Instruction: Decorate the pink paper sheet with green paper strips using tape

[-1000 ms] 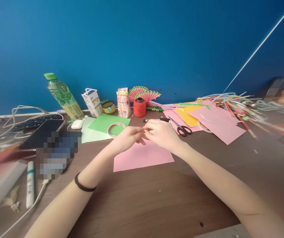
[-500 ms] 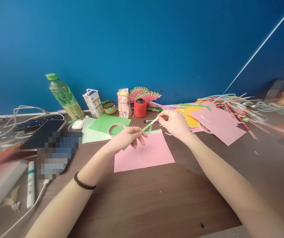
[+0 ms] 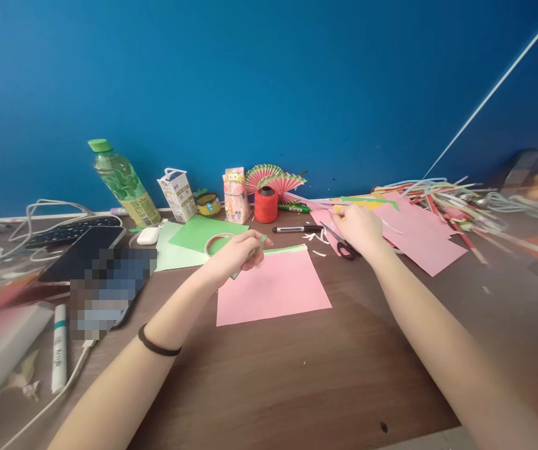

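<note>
My left hand [image 3: 239,255] is closed on a green paper strip [image 3: 263,239]; one end pokes out above the fingers and the rest is mostly hidden in the hand. Below it lies a pink paper sheet [image 3: 273,290] with a green-and-white band along its far edge. Behind my left wrist a roll of tape [image 3: 217,240] rests on a green sheet [image 3: 194,234]. My right hand [image 3: 360,228] is over the papers at the right, fingers curled together, and what they hold is hidden. Just beside it are black-handled scissors [image 3: 345,249] and white paper scraps [image 3: 313,237].
A black marker [image 3: 297,229], a red thread spool [image 3: 266,205] and pink-green paper fans [image 3: 281,181] stand at the back. Further left are a bottle [image 3: 126,187], a carton [image 3: 176,195] and a phone [image 3: 114,294]. Pink sheets [image 3: 419,240] and a heap of paper strips [image 3: 461,212] lie right.
My right hand has moved right, from the strip's white end to the papers, uncovering the scissors and scraps. My left hand has drawn slightly back and curled around the green strip.
</note>
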A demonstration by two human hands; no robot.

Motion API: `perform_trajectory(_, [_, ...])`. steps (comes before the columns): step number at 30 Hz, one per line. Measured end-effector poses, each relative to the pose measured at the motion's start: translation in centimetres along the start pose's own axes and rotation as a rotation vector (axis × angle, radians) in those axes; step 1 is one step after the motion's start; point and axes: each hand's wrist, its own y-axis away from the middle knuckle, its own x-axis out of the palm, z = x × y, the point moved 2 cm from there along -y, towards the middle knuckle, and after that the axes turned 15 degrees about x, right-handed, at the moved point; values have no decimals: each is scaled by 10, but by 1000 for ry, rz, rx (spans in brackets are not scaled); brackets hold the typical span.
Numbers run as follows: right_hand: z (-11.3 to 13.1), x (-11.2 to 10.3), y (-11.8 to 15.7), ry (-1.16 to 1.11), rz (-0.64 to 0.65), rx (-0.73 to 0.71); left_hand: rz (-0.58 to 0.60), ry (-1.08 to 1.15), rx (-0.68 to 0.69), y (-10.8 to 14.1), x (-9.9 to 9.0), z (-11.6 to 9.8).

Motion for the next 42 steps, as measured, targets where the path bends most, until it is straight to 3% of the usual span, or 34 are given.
perform_trajectory(9, [2,1,1,-8,60,-21,9,92,55,2,0,-6])
perform_trajectory(14, [9,-5,10,-234,107,-127,111,0,75,5,4,-12])
perform_trajectory(17, [19,-12,23,-490,265,-268,197,-40,71,8,9,-14])
perform_trajectory(19, [29,-19,37,-638,411,-450,236,-76,73,9,11,-15])
perform_trajectory(22, [41,-25,57,-657,639,-579,225,-114,60,11,11,-15])
perform_trajectory(25, [48,-27,72,-592,736,-638,210,-118,38,13,12,-16])
perform_trajectory(32, [51,-30,83,-648,848,-655,151,-78,102,11,10,-20])
perform_trajectory(42, [45,-34,75,-664,814,-586,134,-373,216,10,-8,-31])
